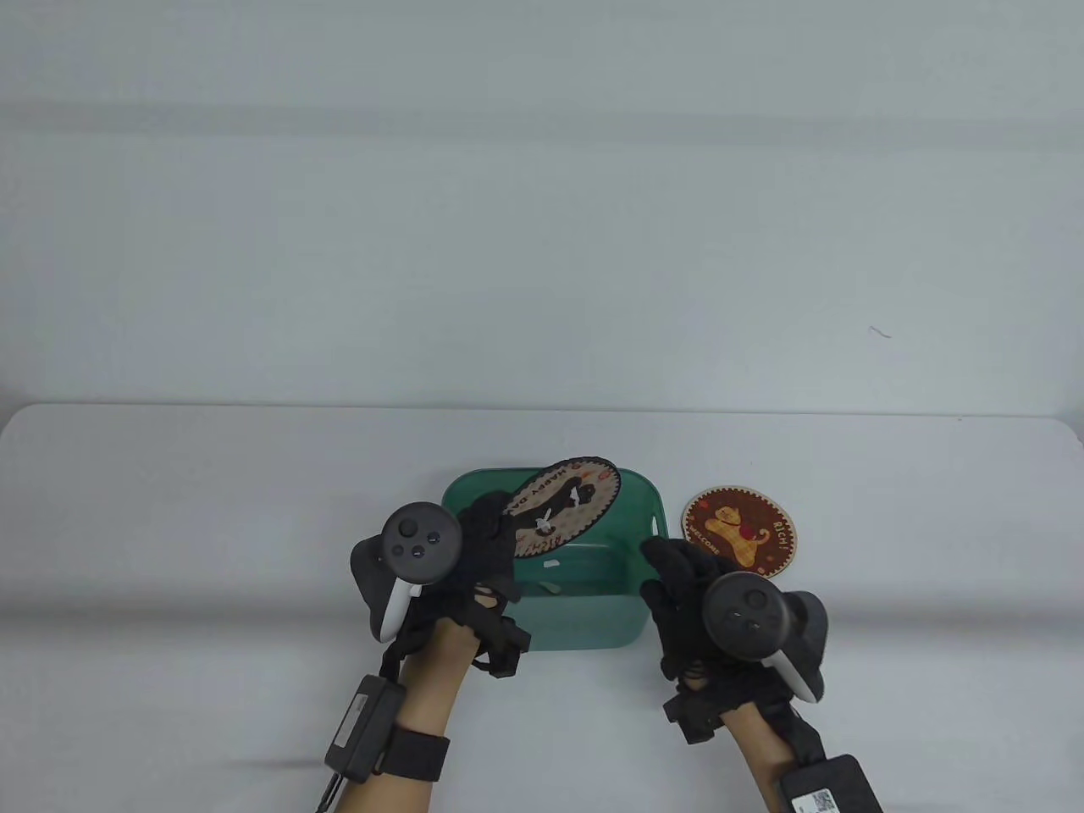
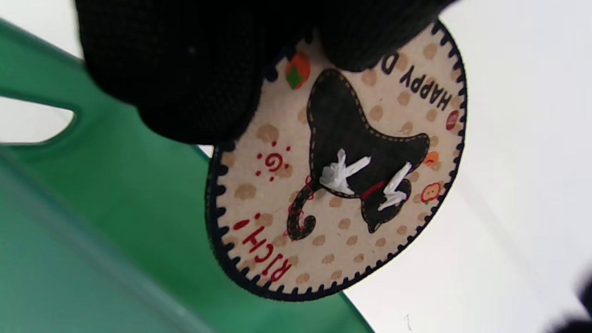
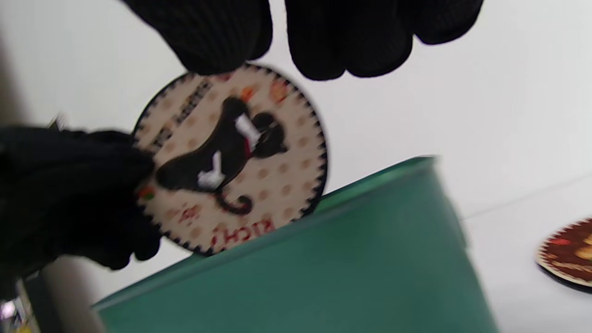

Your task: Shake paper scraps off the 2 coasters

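Over the green bin (image 1: 555,605), the left hand (image 1: 474,559) pinched the black-cat coaster (image 1: 566,506) by its near edge, face tilted toward the bin's right side; two white scraps (image 2: 344,173) still clung to the cat. Right hand (image 1: 690,584) rested at the bin's right rim, fingers loosely curled, holding nothing. Red coaster (image 1: 738,529) lay flat just right of the bin, nearer the right hand, apparently scrap-free.
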Demonstrator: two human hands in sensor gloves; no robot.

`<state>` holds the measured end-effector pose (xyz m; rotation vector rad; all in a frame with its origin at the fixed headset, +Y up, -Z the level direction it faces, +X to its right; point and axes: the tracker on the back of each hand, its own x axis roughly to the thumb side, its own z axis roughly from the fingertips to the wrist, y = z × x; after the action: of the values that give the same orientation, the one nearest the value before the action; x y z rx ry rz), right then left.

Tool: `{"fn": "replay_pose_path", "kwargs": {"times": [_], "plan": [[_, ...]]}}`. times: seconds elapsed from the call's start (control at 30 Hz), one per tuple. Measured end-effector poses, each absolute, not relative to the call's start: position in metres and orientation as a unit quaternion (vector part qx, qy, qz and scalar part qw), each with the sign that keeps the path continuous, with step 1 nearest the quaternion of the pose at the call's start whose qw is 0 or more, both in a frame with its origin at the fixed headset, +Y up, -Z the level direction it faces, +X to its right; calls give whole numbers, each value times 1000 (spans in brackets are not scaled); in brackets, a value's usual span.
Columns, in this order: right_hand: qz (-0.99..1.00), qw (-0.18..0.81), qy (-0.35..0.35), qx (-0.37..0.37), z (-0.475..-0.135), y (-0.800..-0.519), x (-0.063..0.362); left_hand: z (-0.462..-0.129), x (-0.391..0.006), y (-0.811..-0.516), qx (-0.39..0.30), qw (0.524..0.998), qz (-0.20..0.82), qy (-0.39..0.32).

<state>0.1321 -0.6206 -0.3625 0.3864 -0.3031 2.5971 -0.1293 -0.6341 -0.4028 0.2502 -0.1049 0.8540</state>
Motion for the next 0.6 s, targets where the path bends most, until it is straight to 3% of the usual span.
{"fn": "replay_pose_path", "kwargs": {"times": [0.17, 0.3, 0.4, 0.47, 0.6], "plan": [[969, 185, -89, 137, -389, -608, 92, -406, -128, -646, 128, 893, 427, -66], [980, 165, -51, 102, -412, -619, 82, -409, -131, -653, 109, 888, 443, -60], [995, 34, 60, 72, -424, -632, 76, -411, -135, -658, 102, 900, 422, -51], [995, 59, 2, 83, -422, -633, 77, -414, -139, -662, 93, 900, 423, -51], [990, 102, -10, 99, -415, -626, 71, -416, -143, -663, 97, 899, 425, -42]]}}
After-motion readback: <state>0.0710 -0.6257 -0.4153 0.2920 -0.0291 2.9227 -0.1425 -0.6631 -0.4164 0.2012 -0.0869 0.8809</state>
